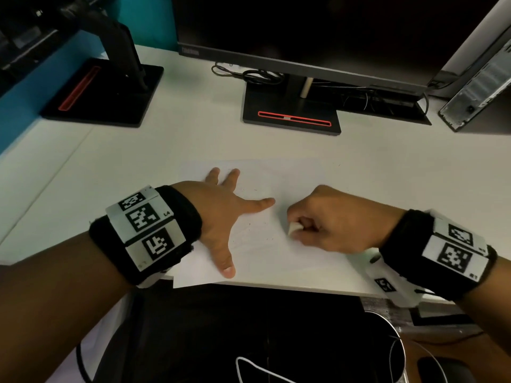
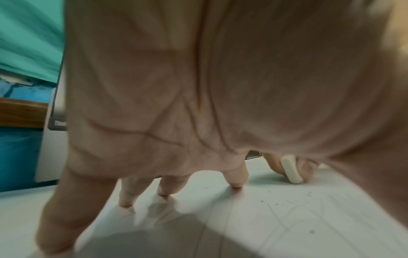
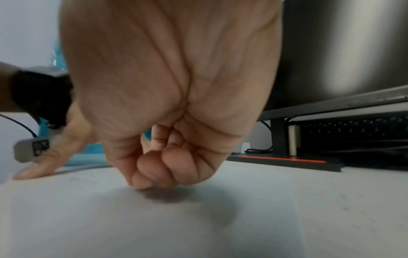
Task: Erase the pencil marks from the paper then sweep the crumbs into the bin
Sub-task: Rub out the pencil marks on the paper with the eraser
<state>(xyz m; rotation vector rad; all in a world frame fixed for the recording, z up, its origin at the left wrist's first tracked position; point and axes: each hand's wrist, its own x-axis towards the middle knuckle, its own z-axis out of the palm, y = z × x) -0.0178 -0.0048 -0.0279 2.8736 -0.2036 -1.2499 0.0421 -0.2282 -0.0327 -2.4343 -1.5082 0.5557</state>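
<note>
A white sheet of paper [image 1: 290, 175] lies on the desk near its front edge, with faint pencil lines [image 2: 309, 214] and dark eraser crumbs [image 1: 257, 230] on it. My left hand [image 1: 229, 211] lies flat on the sheet's left part, fingers spread and straight, pressing it down. My right hand [image 1: 326, 219] is curled round a white eraser [image 1: 293, 228], whose tip touches the paper just right of the left index finger. The left wrist view shows the eraser [image 2: 291, 172] gripped between fingers and thumb. In the right wrist view the fist [image 3: 167, 157] hides the eraser.
Two black monitor stands [image 1: 290, 111] [image 1: 102, 92] with red slots sit at the back of the white desk [image 1: 110, 161]. A computer tower [image 1: 481, 78] stands at the back right. Below the desk edge, at the lower right, a round bin rim [image 1: 398, 341] shows.
</note>
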